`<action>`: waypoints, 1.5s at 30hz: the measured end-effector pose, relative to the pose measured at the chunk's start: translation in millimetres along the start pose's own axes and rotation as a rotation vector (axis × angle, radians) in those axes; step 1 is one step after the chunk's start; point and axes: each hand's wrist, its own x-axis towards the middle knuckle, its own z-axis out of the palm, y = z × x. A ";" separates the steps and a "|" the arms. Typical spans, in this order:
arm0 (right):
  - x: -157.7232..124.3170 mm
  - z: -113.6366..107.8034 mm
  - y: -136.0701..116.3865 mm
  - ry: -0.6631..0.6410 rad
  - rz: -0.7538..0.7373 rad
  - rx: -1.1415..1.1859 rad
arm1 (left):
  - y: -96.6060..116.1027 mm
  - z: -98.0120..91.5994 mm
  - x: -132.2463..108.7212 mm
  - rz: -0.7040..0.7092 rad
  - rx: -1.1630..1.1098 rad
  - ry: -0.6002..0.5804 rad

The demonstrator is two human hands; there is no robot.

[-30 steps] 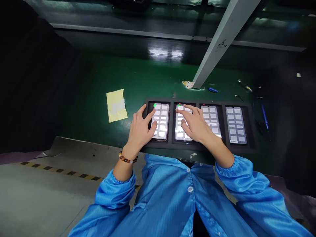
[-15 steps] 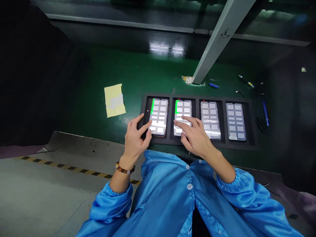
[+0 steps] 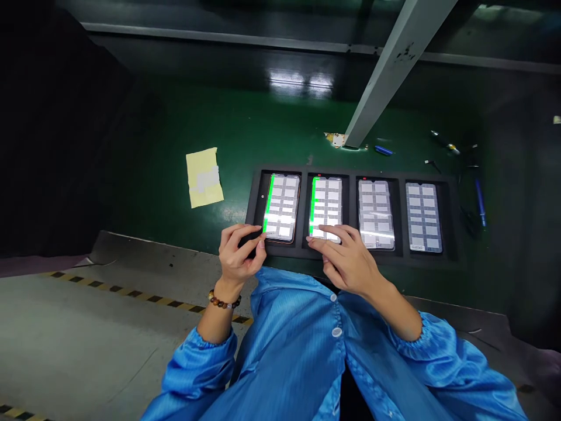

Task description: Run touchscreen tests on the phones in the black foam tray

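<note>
Several smartphones lie face up in the slots of a black foam tray (image 3: 302,251), their lit screens showing a grid of pale blocks. My left hand (image 3: 241,252) is at the lower left corner of the leftmost phone (image 3: 283,202), a fingertip touching its screen edge. At the bottom of the second phone (image 3: 326,202), my right hand (image 3: 346,254) rests a fingertip on the lower left screen edge. A green strip runs down the left side of both these screens. The third phone (image 3: 376,210) and the rightmost phone (image 3: 423,216) show no green. Neither hand grips anything; fingers are apart.
A yellow sheet of paper (image 3: 204,178) lies left of the tray on the green table (image 3: 170,222). Behind the tray a grey metal post (image 3: 385,82) rises from the tabletop. A blue cap (image 3: 383,150), a pen (image 3: 445,142) and a blue pen (image 3: 481,203) lie at the right.
Both hands have slid down toward the lower ends of the two left phones. The green strips on those screens have grown from the upper part to nearly the full left edge.
</note>
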 end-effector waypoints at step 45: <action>31.9 -38.7 47.5 -0.002 0.426 -0.144 | -26.4 20.1 112.9 0.112 -0.058 -0.680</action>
